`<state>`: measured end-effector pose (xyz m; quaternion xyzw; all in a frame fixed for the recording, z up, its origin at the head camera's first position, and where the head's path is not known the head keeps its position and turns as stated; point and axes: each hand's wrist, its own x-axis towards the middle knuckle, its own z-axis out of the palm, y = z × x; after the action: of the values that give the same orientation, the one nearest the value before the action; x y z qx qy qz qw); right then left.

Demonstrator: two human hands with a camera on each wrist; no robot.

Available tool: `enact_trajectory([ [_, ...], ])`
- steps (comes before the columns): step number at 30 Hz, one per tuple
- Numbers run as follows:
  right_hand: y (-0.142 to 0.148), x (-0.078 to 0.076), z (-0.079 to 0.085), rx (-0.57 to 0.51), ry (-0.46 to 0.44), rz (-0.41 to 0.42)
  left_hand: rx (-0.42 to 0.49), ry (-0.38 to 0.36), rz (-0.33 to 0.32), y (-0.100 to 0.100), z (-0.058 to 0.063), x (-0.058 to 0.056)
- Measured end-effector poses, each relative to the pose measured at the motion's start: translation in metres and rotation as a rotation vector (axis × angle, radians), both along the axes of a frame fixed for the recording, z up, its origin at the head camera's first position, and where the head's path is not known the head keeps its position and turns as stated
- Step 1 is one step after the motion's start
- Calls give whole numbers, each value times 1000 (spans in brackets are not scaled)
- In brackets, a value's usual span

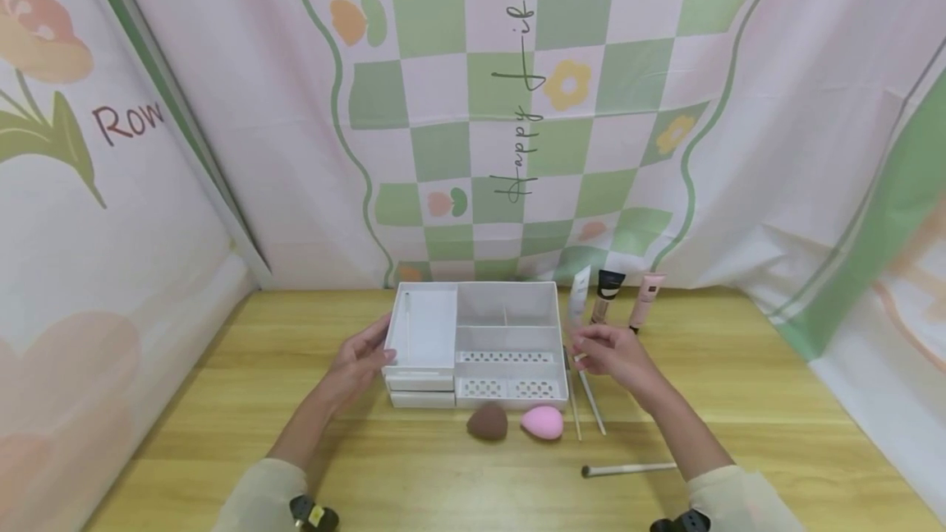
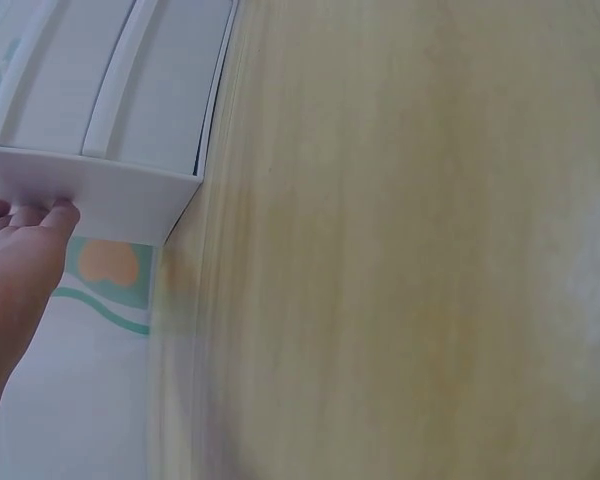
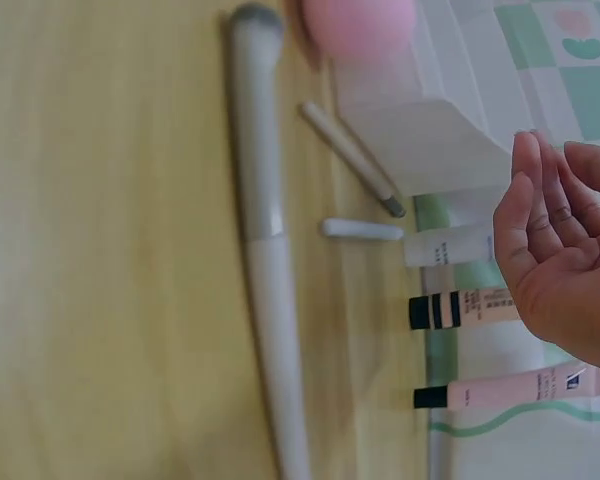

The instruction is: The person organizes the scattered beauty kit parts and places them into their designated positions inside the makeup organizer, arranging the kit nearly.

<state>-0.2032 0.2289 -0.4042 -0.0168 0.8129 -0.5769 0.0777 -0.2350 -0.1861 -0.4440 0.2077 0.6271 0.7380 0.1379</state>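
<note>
A white organizer box [image 1: 424,371] stands on the table. My left hand [image 1: 360,360] holds it by the left wall, thumb over the rim near the front corner, fingers against the outside. A thin brush [image 1: 407,327] lies in its left tray. My right hand [image 1: 617,358] hovers right of the box with loosely bent fingers and nothing between them, as the right wrist view shows. Below it lie a white-handled brush [image 1: 593,406] and a thinner brush [image 1: 575,405]. Fingers hide the upper end of the white-handled one in the head view.
Behind my right hand stand a white tube [image 1: 580,294], a black-and-beige tube [image 1: 608,295] and a pink tube [image 1: 647,300]. A brown sponge [image 1: 488,422] and a pink sponge [image 1: 543,423] sit before the box. One larger brush [image 1: 628,470] lies near my right forearm. Printed curtains [image 1: 502,105] hang behind.
</note>
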Motion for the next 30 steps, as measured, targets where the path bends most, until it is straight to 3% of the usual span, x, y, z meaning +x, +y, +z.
enact_trajectory([
  [16,9,14,-28,104,32,-42,-2,-7,10,3,1,-1],
  [24,11,24,-30,279,-6,-115,-4,-25,13,3,3,1],
  [30,12,29,-37,351,-2,-112,-3,-22,11,2,2,2],
])
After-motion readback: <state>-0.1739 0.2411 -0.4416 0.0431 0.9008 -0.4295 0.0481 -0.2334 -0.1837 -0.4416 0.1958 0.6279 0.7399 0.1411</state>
